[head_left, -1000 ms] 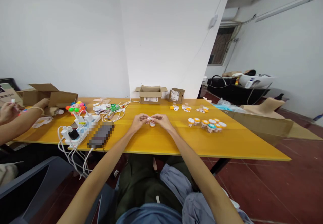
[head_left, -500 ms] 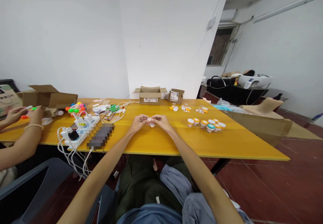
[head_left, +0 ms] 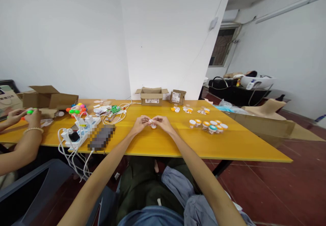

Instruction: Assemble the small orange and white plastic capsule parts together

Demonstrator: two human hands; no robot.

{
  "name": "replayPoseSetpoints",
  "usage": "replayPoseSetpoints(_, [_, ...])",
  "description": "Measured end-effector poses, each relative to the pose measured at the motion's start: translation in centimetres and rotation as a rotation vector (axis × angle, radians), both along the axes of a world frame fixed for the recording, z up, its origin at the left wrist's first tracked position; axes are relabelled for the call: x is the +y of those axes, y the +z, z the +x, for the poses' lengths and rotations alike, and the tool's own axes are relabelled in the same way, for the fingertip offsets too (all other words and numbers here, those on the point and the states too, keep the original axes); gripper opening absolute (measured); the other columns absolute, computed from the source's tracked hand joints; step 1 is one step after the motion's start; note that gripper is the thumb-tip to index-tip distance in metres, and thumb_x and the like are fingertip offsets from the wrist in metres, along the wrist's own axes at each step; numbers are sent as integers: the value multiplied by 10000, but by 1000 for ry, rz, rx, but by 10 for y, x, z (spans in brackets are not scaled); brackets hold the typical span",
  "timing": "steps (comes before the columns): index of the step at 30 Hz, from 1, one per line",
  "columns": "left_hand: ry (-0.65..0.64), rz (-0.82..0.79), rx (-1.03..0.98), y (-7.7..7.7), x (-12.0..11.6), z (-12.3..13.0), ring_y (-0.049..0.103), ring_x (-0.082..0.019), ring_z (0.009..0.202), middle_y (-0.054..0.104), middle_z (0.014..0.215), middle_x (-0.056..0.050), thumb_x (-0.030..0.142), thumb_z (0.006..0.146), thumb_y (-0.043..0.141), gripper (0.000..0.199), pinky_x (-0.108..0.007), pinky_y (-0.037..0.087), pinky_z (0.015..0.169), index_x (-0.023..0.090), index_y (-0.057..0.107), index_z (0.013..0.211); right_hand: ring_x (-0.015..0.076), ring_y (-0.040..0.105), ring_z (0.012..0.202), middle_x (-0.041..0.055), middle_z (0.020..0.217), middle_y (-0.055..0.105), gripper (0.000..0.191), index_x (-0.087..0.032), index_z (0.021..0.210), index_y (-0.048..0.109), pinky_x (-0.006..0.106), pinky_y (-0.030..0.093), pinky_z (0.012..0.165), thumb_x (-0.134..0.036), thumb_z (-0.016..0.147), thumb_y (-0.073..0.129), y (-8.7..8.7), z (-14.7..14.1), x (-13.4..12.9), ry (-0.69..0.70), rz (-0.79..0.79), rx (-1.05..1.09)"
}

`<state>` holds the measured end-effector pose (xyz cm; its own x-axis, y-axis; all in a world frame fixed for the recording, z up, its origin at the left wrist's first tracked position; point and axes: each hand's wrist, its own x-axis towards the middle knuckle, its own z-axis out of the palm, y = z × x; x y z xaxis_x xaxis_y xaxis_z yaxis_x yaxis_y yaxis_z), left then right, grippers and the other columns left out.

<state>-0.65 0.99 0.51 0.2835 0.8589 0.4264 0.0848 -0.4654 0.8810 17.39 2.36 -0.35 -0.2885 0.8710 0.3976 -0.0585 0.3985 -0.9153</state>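
My left hand (head_left: 140, 124) and my right hand (head_left: 163, 123) meet over the middle of the yellow table, fingertips pinched on a small white piece (head_left: 150, 120) with dark marks. Just below it, a small container with white and orange parts (head_left: 153, 126) shows between the hands; whether the two touch is unclear. To the right stand several clear little jars with orange, white and teal lids, the teal-lidded jar (head_left: 212, 128) nearest the front edge. Behind them lie loose orange and white lids and small pieces (head_left: 187, 110).
An open cardboard box (head_left: 151, 100) and a smaller box (head_left: 177, 97) stand by the wall. Left are a power strip (head_left: 84, 134) with cables, a blurred dark device (head_left: 102, 137) and colourful balls (head_left: 76, 109). Another person's hands (head_left: 32, 116) hold a green piece at far left.
The other person's hands at far left have shifted slightly, with the green piece moving a little left and down. My own hands show no visible change.
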Motion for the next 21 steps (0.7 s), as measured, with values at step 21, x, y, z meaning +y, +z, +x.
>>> replayPoseSetpoints(21, [3, 30, 25, 1, 0, -1, 639, -166, 674, 712, 750, -37, 481, 791, 681, 312, -296, 520, 681, 176, 713, 850, 178, 651, 621, 24, 666, 706, 392, -201, 699, 666, 316, 543, 633, -559, 606, 795, -2, -3, 1, -17, 3, -25])
